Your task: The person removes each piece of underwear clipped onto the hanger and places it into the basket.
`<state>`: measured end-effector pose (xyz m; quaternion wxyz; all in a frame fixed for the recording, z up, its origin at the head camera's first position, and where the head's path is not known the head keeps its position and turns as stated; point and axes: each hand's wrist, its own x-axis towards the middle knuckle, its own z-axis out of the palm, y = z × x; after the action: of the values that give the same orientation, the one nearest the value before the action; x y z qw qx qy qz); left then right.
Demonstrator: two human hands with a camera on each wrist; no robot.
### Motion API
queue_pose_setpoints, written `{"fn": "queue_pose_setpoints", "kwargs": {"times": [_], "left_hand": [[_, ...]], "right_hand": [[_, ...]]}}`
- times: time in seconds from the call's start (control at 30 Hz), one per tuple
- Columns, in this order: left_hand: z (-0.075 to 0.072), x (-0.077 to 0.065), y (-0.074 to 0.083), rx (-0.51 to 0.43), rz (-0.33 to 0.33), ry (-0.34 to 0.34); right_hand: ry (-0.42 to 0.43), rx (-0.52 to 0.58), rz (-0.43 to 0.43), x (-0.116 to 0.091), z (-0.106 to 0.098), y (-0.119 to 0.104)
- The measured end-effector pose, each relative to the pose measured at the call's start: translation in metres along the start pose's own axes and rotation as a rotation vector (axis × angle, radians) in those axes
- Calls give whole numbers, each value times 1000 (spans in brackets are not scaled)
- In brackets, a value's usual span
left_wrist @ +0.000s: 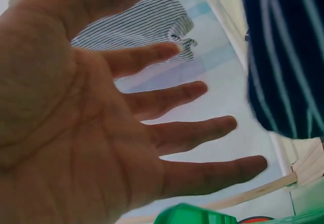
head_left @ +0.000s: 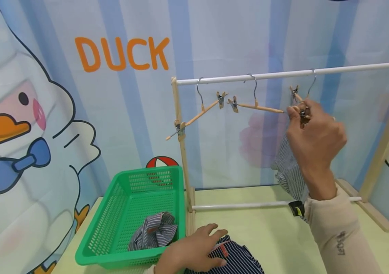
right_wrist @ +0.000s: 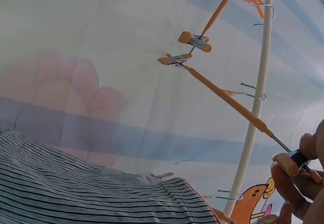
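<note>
My right hand [head_left: 318, 137] is raised at the rack and pinches the clip [right_wrist: 287, 162] at one end of the middle hanger [head_left: 266, 109]. Behind that hand hangs a light shirt-like garment with thin dark stripes [head_left: 292, 167], below the right-hand hanger; its upper part is partly hidden by the hand. Low at the front, my left hand [head_left: 194, 247] is held palm down with fingers spread, over a navy striped garment [head_left: 240, 260] on the table. The left wrist view shows nothing in its palm.
The rack's white rail [head_left: 222, 79] carries another clip hanger [head_left: 201, 113] at its left end. A green basket [head_left: 146, 201] stands left of the rack, with a crumpled grey striped garment [head_left: 157, 230] inside. A lower white bar [head_left: 242, 206] runs close above the pale yellow table [head_left: 276, 239].
</note>
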<state>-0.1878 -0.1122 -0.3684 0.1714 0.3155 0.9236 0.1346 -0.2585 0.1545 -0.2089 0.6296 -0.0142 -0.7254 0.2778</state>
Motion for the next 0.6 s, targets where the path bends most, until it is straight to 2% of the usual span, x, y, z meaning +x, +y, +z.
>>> {"fn": "queue_pose_setpoints", "kwargs": {"times": [0.13, 0.2, 0.33, 0.47, 0.6], "left_hand": [[4, 4, -1, 18, 11, -111], [6, 6, 0, 33, 15, -144], [9, 7, 1, 69, -4, -162], [12, 6, 2, 92, -21, -172], [11, 3, 6, 72, -85, -184]], "right_hand": [[-25, 11, -10, -3, -2, -1], [-48, 25, -21, -5, -2, -2], [-113, 70, -51, -12, -4, -7], [-142, 108, -67, -18, -4, -14], [-162, 138, -77, -23, -3, -20]]}}
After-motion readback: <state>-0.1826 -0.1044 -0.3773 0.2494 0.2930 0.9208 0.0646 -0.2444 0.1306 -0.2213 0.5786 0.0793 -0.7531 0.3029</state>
